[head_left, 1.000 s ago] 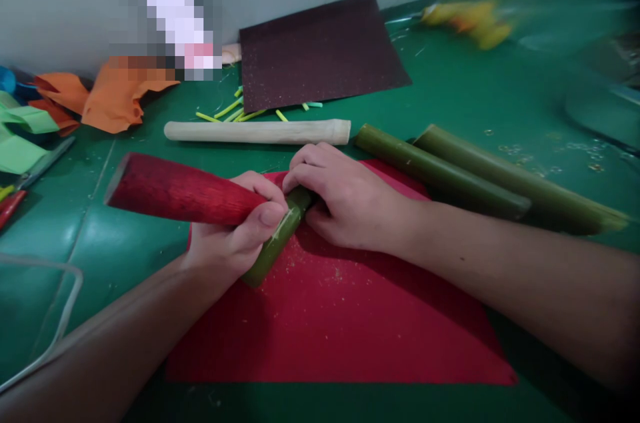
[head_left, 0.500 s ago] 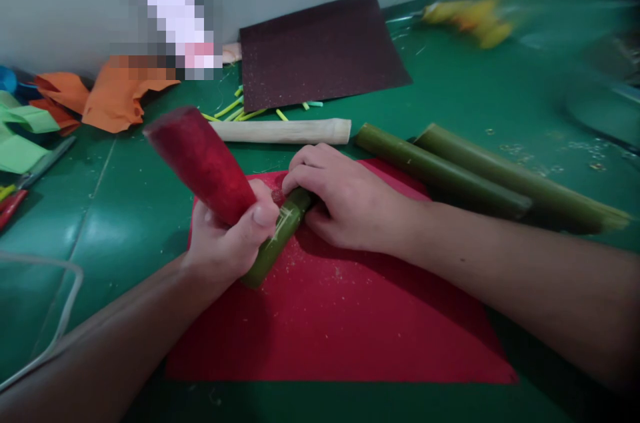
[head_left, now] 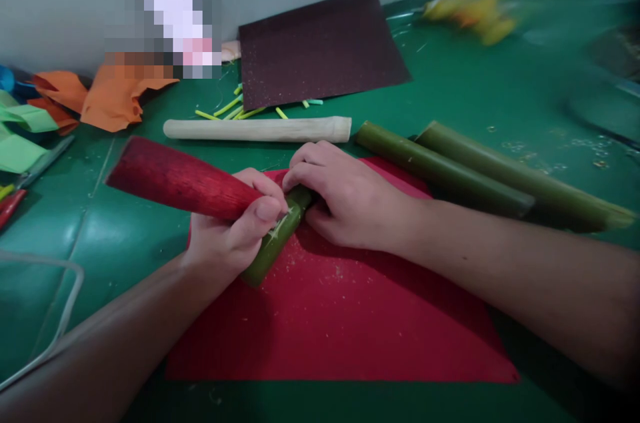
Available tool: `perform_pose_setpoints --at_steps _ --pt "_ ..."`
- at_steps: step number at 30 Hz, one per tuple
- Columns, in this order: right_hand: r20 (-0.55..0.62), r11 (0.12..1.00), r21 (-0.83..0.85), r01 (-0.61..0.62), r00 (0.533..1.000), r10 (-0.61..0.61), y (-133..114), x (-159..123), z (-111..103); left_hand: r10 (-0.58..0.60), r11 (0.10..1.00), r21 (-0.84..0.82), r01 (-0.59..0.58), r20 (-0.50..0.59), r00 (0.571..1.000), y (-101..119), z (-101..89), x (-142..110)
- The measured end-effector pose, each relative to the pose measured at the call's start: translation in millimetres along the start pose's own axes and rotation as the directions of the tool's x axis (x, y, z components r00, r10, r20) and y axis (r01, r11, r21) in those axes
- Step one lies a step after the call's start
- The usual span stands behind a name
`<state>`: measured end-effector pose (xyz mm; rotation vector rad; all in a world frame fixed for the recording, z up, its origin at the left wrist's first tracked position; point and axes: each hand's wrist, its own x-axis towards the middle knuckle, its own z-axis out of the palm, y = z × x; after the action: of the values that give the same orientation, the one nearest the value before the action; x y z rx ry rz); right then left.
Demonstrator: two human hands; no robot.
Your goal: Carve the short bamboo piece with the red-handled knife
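Note:
A tool with a thick red wooden handle (head_left: 183, 179) is in the closed grip of my left hand (head_left: 235, 226); its working end is hidden behind the fingers. Under that hand lies a short green bamboo piece (head_left: 273, 246), slanted across red paper (head_left: 350, 329). Pale scratched lines show on the bamboo's skin near my left thumb and fingertips. Curled over the bamboo's far end, my right hand (head_left: 345, 199) pins it against the paper. Fine pale crumbs are scattered on the red paper beside the bamboo.
Behind my hands lies a pale peeled bamboo stick (head_left: 255, 130). Two green bamboo lengths (head_left: 445, 169) rest at the right. Dark paper (head_left: 320, 49) covers thin yellow-green strips. Orange paper (head_left: 113, 99), scissors (head_left: 47, 159) and a clear box edge (head_left: 75, 283) are left.
The red handle first swung upright and toward the right, then tipped back down to the left. My right hand and the bamboo have stayed in place.

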<state>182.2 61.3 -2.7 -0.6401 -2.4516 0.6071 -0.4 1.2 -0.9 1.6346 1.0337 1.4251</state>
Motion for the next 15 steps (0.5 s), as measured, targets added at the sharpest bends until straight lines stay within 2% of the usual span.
perform_pose_setpoints --at_steps 15 --pt "0.001 1.000 -0.009 0.007 1.000 -0.007 -0.4 1.1 0.3 0.015 1.000 0.026 -0.014 -0.016 1.000 1.8 1.4 1.3"
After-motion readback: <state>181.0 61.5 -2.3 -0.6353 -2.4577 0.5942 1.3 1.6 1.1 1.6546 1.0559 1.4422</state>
